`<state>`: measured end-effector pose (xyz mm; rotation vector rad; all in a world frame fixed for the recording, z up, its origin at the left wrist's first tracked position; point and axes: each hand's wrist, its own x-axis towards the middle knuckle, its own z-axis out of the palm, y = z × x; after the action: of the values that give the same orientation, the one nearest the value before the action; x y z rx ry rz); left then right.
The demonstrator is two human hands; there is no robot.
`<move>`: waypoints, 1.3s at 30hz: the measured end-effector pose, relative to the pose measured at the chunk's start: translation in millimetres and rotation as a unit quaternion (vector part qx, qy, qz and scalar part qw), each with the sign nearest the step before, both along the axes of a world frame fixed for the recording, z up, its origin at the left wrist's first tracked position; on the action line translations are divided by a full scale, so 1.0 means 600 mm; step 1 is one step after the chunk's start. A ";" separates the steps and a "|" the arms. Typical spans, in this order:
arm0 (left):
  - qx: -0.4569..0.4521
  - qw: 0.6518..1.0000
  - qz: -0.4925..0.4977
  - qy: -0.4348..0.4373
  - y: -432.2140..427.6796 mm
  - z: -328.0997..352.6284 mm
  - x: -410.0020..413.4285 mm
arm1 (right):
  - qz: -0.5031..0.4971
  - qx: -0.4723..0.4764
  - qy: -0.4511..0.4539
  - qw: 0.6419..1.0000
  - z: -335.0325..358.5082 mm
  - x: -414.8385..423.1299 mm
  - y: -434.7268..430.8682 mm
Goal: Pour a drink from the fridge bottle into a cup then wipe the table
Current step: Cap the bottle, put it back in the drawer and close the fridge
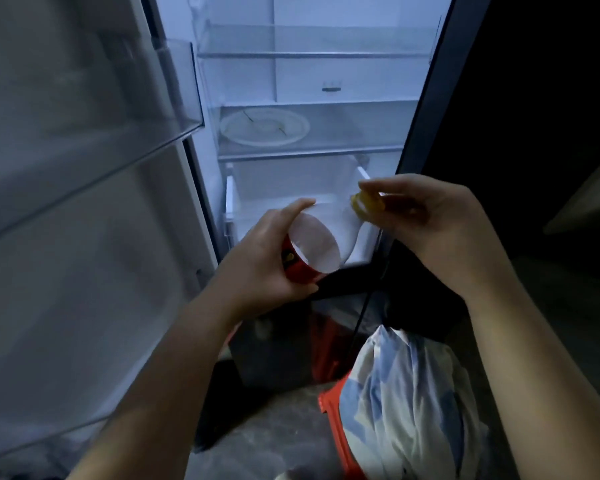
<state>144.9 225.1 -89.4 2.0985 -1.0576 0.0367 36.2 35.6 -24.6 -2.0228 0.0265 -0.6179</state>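
Now | left fingers [291, 208] grip tilted red cup [314, 244], inside white | right fingers [373, 185] pinch yellow-capped bottle [366, 204]

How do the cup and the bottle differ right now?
The cup is red with a white inside; the bottle shows a yellow end. The left hand grips the cup in plain view; the right hand hides most of the bottle. Both are held tilted before the open fridge.
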 end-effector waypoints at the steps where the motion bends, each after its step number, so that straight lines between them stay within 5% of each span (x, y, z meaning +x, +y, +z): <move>1: -0.013 1.000 0.005 0.000 -0.007 0.008 0.018 | 0.007 -0.004 -0.012 1.000 0.010 0.021 -0.006; 11: -0.102 0.993 0.052 -0.023 -0.095 0.068 0.133 | 0.029 -0.131 -0.081 0.988 0.109 0.164 -0.074; 32: -0.160 0.975 0.112 0.109 -0.182 0.034 0.215 | 0.123 -0.285 -0.012 0.951 0.147 0.312 -0.147; 39: -0.150 0.975 0.108 0.125 -0.186 0.033 0.220 | 0.071 -0.376 0.048 0.922 0.180 0.323 -0.147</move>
<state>276.8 113.8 -69.4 1.8744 -0.6281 0.0354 230.0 -52.4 83.2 -2.7661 -0.3460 -0.4690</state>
